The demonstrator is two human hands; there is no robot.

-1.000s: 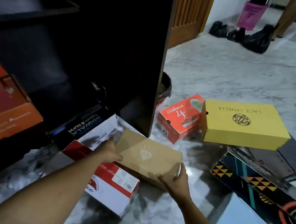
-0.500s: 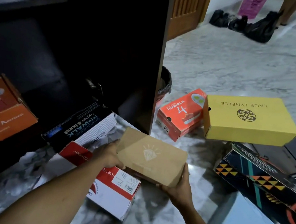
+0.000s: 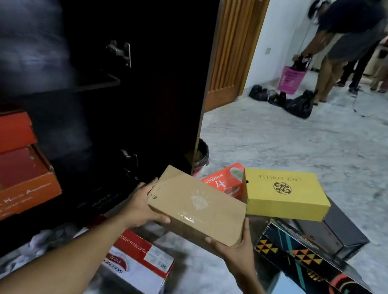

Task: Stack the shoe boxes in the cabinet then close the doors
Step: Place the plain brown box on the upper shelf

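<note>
1. Left hand [image 3: 142, 209] grips the near-left end of the brown cardboard shoe box [image 3: 197, 206], fingers wrapped under it.
2. Right hand [image 3: 235, 249] clasps its near-right corner.
3. The box is held above the floor, just in front of the open dark cabinet [image 3: 123, 79].

The held box [image 3: 197, 206] sits between the left hand [image 3: 142, 207] and right hand [image 3: 231, 245], above the floor [image 3: 284, 142], just before the open cabinet [image 3: 101, 65]. Below it lies a labelled box [image 3: 138, 264]. Right of it, one box [image 3: 284, 193] rests on others; the patterned box [image 3: 312, 264] lies nearer. Two boxes [image 3: 6, 170] are stacked in the cabinet at left. A person [image 3: 344, 31] bends far behind.
</note>
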